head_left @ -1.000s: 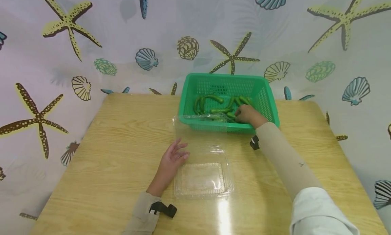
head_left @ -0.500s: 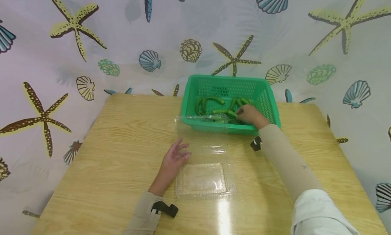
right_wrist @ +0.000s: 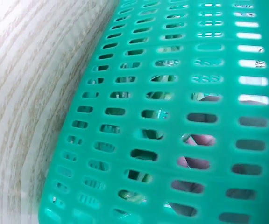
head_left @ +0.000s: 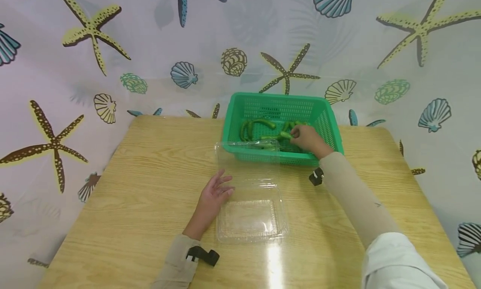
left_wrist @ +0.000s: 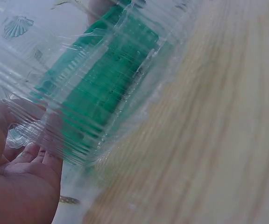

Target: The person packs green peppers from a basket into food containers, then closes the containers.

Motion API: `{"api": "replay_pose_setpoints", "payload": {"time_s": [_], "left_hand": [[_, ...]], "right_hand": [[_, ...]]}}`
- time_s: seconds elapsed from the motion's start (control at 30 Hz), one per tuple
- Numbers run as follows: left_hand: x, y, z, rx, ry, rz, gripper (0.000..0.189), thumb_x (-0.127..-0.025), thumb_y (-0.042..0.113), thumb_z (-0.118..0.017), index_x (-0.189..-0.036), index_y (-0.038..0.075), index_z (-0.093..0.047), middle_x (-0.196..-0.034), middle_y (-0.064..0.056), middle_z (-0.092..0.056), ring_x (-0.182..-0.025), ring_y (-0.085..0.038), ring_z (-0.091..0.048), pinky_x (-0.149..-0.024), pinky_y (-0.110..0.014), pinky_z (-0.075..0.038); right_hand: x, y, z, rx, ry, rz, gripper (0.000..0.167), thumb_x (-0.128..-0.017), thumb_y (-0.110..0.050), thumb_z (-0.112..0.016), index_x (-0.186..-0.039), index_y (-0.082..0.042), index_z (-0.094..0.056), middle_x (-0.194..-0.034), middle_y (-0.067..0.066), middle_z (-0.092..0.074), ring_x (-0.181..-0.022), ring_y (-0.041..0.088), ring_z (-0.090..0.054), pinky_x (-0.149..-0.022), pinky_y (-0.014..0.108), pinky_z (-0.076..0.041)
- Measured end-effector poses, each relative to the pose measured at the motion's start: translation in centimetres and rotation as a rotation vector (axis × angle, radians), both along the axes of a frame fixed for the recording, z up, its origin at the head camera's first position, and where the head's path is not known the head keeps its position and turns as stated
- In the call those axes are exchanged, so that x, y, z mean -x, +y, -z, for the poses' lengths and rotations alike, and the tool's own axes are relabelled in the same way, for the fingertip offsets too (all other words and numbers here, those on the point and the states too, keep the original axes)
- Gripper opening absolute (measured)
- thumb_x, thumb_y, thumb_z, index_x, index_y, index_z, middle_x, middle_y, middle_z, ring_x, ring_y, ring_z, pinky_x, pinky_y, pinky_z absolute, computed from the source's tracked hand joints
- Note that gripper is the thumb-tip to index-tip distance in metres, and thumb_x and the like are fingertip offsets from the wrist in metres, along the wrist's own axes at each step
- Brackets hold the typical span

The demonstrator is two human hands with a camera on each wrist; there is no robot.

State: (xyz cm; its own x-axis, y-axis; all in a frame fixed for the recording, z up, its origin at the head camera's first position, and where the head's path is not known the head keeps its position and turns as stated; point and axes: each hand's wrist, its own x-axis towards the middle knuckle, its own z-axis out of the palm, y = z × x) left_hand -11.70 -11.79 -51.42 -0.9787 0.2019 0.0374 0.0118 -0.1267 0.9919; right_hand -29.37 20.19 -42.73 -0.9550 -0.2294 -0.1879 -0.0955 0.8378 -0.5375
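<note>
In the head view, my right hand (head_left: 307, 138) is inside the green plastic basket (head_left: 321, 154), pinching one end of a green chili pepper (head_left: 286, 135). Several other peppers (head_left: 264, 122) lie on the basket floor. The basket wall (right_wrist: 172, 107) hides most of that hand in the right wrist view. A clear plastic clamshell container (head_left: 248, 220) lies unfolded on the table, its lid (head_left: 246, 161) reaching over the basket's front rim. Beside its left edge, near the hinge, my left hand (head_left: 211, 199) touches the plastic with loosely extended fingers, also visible in the left wrist view.
Under everything is a wooden table (head_left: 158, 168). Behind it hangs a pale sheet (head_left: 203, 38) printed with starfish and shells. The basket stands close to the table's back edge. A black wrist camera (head_left: 204, 255) sits on the left sleeve.
My right hand has raised a chili pepper slightly from the pile and shifted a little. My left hand and the clamshell container have stayed in place. The head view has tilted slightly.
</note>
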Motion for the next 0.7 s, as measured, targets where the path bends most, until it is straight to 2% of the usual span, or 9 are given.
{"api": "replay_pose_setpoints", "payload": {"time_s": [0.27, 0.53, 0.7], "left_hand": [[0.1, -0.1, -0.2, 0.0, -0.026, 0.008, 0.069, -0.089, 0.012, -0.064, -0.147, 0.013, -0.025, -0.138, -0.015, -0.042, -0.114, -0.025, -0.053, -0.092, -0.029, -0.048], [-0.8, 0.1, -2.9, 0.026, -0.034, 0.03, 0.066, -0.091, 0.006, -0.059, -0.146, 0.012, -0.024, -0.139, -0.021, -0.039, -0.116, -0.029, -0.051, -0.093, -0.03, -0.047], [-0.8, 0.1, -3.1, 0.038, -0.032, 0.031, 0.065, -0.091, 0.006, -0.059, -0.146, 0.013, -0.025, -0.139, -0.021, -0.039, -0.116, -0.029, -0.051, -0.094, -0.03, -0.047]], "right_hand": [[-0.7, 0.1, -1.7, 0.074, 0.114, -0.001, 0.033, -0.09, -0.013, -0.061, -0.118, 0.002, -0.053, -0.111, 0.02, -0.055, -0.101, 0.033, -0.053, -0.081, 0.046, -0.048], [-2.5, 0.5, -3.9, 0.13, 0.167, -0.011, 0.034, -0.09, -0.016, -0.059, -0.12, 0.0, -0.051, -0.113, 0.017, -0.052, -0.104, 0.031, -0.049, -0.086, 0.048, -0.044], [-3.8, 0.6, -5.0, 0.123, 0.225, -0.032, 0.034, -0.091, -0.017, -0.059, -0.12, -0.001, -0.053, -0.112, 0.017, -0.055, -0.103, 0.031, -0.051, -0.085, 0.049, -0.045]]}}
